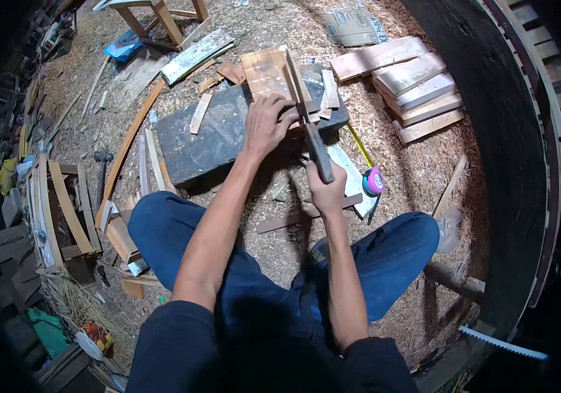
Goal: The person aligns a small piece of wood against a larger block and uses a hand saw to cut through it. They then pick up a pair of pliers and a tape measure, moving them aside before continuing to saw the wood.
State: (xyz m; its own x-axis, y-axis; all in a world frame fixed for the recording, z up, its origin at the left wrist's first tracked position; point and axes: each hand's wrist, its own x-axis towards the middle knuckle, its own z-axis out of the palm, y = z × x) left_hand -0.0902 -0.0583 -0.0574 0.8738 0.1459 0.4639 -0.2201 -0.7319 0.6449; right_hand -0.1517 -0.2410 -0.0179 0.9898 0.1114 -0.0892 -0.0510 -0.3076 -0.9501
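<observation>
Left hand: the left hand (267, 121) is closed over the near edge of a flat brown wooden board (262, 71), fingers curled onto its face, pressing it down.
Right hand: the right hand (326, 188) is fisted tight around the dark handle of a long-bladed chopping knife (315, 147).
Knife: its blade runs up along the board's right edge, touching it.
Board: it rests on a dark grey slab block (208, 141) that lies on the floor in front of the person's knees.
Container: an open wooden crate (44, 216) stands at the left, well apart from both hands.
Crate contents: a pale curved wooden slat (71, 208) lies across it. The rest of its inside is too dark to tell.
On the block: a short pale wood offcut (200, 112) lies left of the left hand, and narrow pale strips (330, 89) lie just right of the blade.
Beside the right hand: a pink tape measure (373, 181) lies with its yellow tape drawn out towards the block.
Right of the block: a stack of short pale planks (418, 85) lies near it.
Left of the block: a long curved wooden strip (130, 141) bends along the floor.
Floor: wood shavings (418, 170) cover it.
Far edge: a crumpled grey paper sack (352, 26) and a blue bag (123, 46) lie there.
Lower right: a toothed saw blade (503, 344) shows at the edge of view.
</observation>
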